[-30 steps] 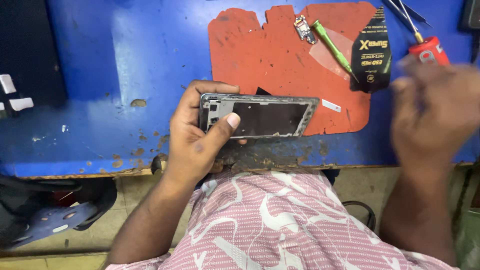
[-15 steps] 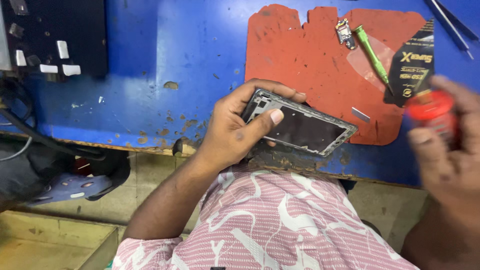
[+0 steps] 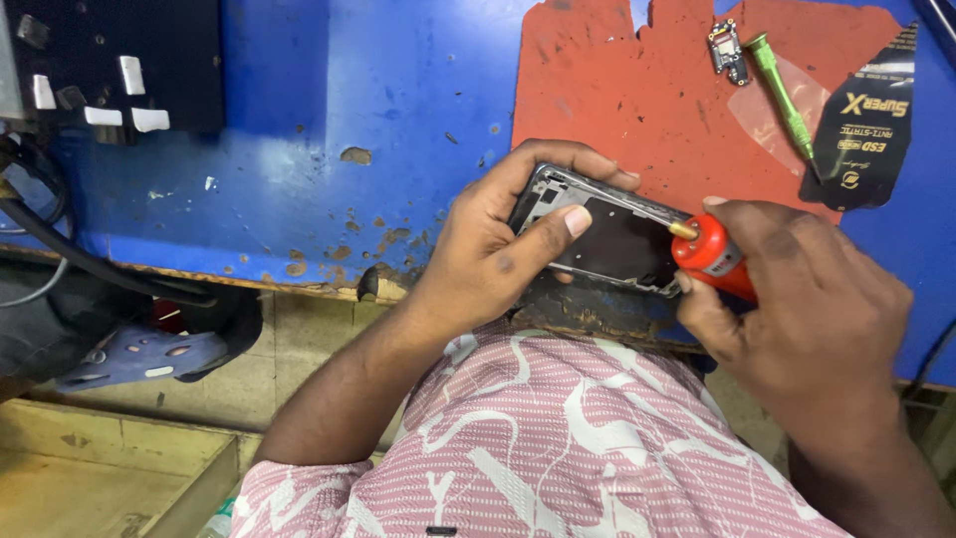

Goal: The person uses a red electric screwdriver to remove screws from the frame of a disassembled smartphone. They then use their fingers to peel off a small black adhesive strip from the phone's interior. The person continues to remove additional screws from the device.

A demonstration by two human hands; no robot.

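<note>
Opened phone frame (image 3: 609, 234) held tilted over near edge of blue bench (image 3: 299, 179), just below red mat (image 3: 637, 110). Left hand (image 3: 498, 249) wrapped round frame, thumb across front. Right hand (image 3: 807, 309) closed on red screwdriver (image 3: 709, 254), tip touching frame's rt edge. Green screwdriver (image 3: 782, 95) & black packet (image 3: 866, 130) lying on mat.

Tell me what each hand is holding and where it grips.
Left hand holds the phone frame by its left end, thumb across its face. Right hand grips the red screwdriver around its handle.
</note>
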